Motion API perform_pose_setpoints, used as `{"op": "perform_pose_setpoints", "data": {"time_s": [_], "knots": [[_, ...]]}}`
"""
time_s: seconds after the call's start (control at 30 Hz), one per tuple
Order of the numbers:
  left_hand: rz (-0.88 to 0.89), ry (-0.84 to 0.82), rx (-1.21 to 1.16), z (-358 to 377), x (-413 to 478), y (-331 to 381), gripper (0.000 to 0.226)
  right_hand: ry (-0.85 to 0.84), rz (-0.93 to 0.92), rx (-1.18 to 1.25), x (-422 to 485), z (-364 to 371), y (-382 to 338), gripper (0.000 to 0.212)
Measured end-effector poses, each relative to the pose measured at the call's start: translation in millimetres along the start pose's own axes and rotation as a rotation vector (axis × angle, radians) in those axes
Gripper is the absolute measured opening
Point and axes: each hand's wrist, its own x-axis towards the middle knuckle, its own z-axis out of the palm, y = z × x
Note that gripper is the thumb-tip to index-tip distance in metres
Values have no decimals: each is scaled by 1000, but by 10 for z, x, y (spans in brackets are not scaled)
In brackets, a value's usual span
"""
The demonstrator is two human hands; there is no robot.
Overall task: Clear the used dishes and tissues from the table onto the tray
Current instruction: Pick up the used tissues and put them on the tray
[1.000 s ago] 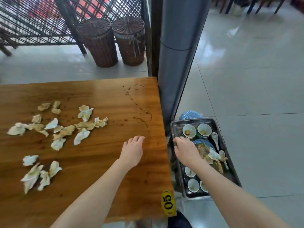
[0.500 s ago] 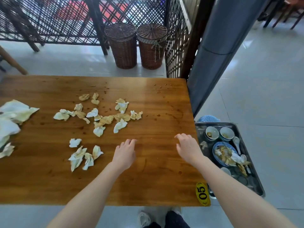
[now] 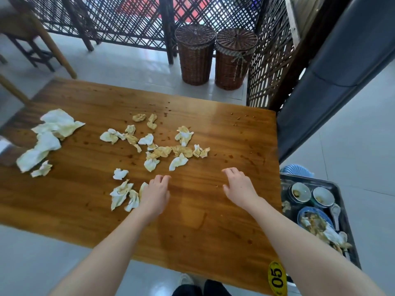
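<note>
Tissues [image 3: 158,146] litter the table [image 3: 213,221]; both hands' fingers apart, tray [image 3: 350,242] rightward.

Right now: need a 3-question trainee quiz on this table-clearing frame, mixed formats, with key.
1. True or false: the left hand is lifting a bowl.
2. Where are the used dishes? A) on the table B) in the tray C) in the baskets
3. Fill in: scattered on the table lie crumpled ____.

Key:
1. False; it is open, beside the tissues, and the right hand is open and empty too.
2. B
3. tissues
</note>
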Motion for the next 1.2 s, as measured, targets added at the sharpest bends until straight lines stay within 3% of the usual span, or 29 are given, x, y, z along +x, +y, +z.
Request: {"op": "perform_pose_setpoints", "data": {"time_s": [0.27,0.63,0.83,1.2], "knots": [[-11,-45,32,-23,281,-368,50,-71,-59,66,482,140,-408,61],[234,-32,76,-224,1234,-896,42,-115,182,24,1249,510,-1025,82],[315,-55,74,-238,1461,-1102,43,-181,203,51,1529,693,-1106,88],[275,-85,-38,-133,1548,-1203,44,-149,123,-22,1696,740,-1004,57]]}}
